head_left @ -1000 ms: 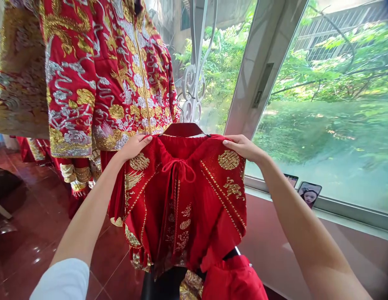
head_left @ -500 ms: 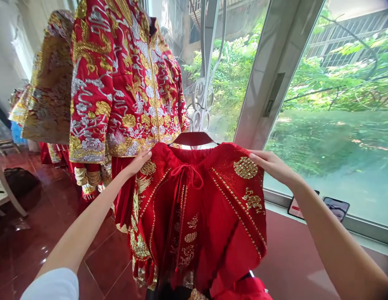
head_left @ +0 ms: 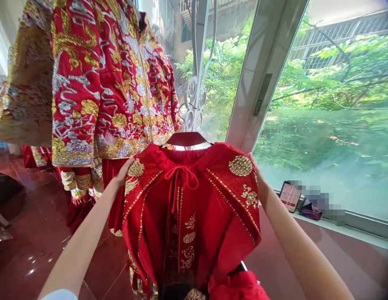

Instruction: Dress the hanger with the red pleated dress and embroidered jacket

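Note:
A red cape with gold beading, round gold emblems and a tied bow at its neck hangs on a hanger in front of me. At its left shoulder edge is my left hand, touching the cloth, with its fingertips mostly behind the cape. My right hand rests against the opposite shoulder edge. The cloth hides most of its fingers too, so I cannot see how firmly either hand grips.
Behind the cape hangs a red jacket with gold and silver embroidery, and another embroidered garment farther left. A phone leans on the window sill at right, below a glass window. Dark red tiles cover the floor.
Both hands have moved from the tops of the shoulders down and around the cape's outer edges. The view has turned slightly right, shifting the clothes left.

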`<state>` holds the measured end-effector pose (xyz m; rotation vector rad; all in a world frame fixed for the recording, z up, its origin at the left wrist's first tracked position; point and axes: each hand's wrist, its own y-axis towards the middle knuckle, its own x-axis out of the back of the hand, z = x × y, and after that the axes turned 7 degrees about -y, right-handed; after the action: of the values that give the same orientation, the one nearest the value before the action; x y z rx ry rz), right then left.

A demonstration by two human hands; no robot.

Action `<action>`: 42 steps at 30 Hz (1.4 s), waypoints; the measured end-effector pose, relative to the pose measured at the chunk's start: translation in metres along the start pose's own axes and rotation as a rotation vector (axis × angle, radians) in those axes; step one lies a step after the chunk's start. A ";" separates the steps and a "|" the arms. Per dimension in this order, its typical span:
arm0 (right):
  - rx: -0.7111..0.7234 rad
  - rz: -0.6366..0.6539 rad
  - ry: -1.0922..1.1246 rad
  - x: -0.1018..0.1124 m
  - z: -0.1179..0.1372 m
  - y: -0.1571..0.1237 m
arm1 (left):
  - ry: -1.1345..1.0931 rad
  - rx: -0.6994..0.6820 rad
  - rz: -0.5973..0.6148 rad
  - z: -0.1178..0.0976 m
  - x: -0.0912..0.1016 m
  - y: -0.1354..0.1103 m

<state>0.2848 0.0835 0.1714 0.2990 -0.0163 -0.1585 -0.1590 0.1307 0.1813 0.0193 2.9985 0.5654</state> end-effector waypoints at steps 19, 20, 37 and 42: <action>0.704 -0.346 -1.066 -0.110 0.018 -0.074 | 1.172 -0.778 -0.156 -0.016 -0.104 -0.088; 0.658 -0.290 -1.093 -0.120 0.014 -0.074 | 1.180 -0.736 -0.137 -0.013 -0.109 -0.088; -0.191 0.009 0.664 -0.135 0.052 -0.036 | -0.141 -0.119 0.147 -0.039 -0.131 -0.051; -0.035 0.024 0.517 -0.124 0.042 -0.027 | -0.165 -0.084 0.137 -0.030 -0.120 -0.047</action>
<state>0.1563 0.0656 0.2046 0.2978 0.4941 -0.0537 -0.0416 0.0721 0.2027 0.2538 2.8261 0.6679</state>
